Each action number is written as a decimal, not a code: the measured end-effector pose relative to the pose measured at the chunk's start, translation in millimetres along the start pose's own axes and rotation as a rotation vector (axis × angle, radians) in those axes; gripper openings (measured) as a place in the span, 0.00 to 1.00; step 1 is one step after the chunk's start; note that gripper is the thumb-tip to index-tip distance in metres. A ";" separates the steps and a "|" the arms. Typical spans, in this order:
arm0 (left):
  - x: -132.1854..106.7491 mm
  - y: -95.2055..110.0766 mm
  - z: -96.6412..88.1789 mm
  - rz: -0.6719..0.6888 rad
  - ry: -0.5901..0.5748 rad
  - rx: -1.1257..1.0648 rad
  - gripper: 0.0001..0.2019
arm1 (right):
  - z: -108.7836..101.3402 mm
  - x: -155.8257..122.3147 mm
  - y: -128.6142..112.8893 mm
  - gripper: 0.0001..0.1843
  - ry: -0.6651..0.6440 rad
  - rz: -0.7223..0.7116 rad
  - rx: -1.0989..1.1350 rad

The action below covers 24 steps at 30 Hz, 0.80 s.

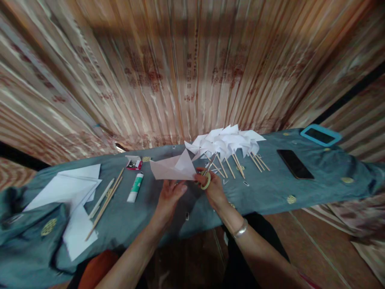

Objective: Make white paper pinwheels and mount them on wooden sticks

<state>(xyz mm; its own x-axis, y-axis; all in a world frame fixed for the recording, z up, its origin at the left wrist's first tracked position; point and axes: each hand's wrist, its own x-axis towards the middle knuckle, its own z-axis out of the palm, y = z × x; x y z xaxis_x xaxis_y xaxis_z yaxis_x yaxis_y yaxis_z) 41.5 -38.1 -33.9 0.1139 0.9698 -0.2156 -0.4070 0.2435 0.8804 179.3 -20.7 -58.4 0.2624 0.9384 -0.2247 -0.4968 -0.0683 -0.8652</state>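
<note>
A cut, partly lifted sheet of paper point(168, 168) is held up over the cloth-covered table. My left hand point(171, 194) grips its lower edge from below, the fingertips partly behind it. In my right hand point(212, 186) is a pair of scissors point(206, 180) with pale yellow-green handles, blades pointing up and away. The fingers of that hand also reach the paper's right corner; whether they pinch it I cannot tell. Just beyond lie several white paper pinwheels point(228, 140) on wooden sticks, in an overlapping row.
Left of my hands are a glue tube point(135, 188), a small red box point(134, 163), wooden sticks point(105, 202), a white pen-like stick point(101, 198) and white paper sheets point(76, 180). A black phone point(295, 164) and a blue-framed device point(320, 135) lie at right. A curtain point(192, 72) hangs behind.
</note>
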 end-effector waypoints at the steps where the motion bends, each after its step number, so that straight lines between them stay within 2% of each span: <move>1: 2.8 -0.3 1.3 0.020 0.032 -0.012 0.30 | 3.0 -4.0 2.5 0.24 -0.017 0.003 -0.023; 3: 8.3 -0.5 1.3 0.053 0.127 -0.021 0.24 | 8.0 -10.8 5.6 0.25 -0.042 0.019 -0.059; 5: 13.1 -1.0 -1.7 0.075 0.230 -0.018 0.22 | 11.3 -15.6 6.8 0.24 -0.070 0.032 -0.087; 7: 16.7 -1.4 -6.3 0.102 0.285 0.000 0.21 | 13.2 -18.7 7.1 0.23 -0.112 0.035 -0.110; 14: 21.8 12.8 -17.8 0.180 0.337 0.165 0.19 | 14.2 -33.6 7.0 0.22 -0.300 0.059 -0.222; 20: 27.4 32.3 -24.8 0.298 0.381 0.253 0.17 | 1.2 -50.1 13.3 0.26 -0.484 0.117 -0.370; 24: 30.0 35.7 -28.3 0.334 0.403 0.263 0.17 | -6.9 -57.2 21.0 0.26 -0.626 0.151 -0.459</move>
<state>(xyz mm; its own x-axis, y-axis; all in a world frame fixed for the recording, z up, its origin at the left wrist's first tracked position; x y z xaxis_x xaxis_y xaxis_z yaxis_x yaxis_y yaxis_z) 4.8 0.1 -20.9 -0.3564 0.9343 -0.0063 -0.1173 -0.0381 0.9924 159.6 -78.1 -66.9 -0.3627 0.9148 -0.1778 -0.0635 -0.2146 -0.9746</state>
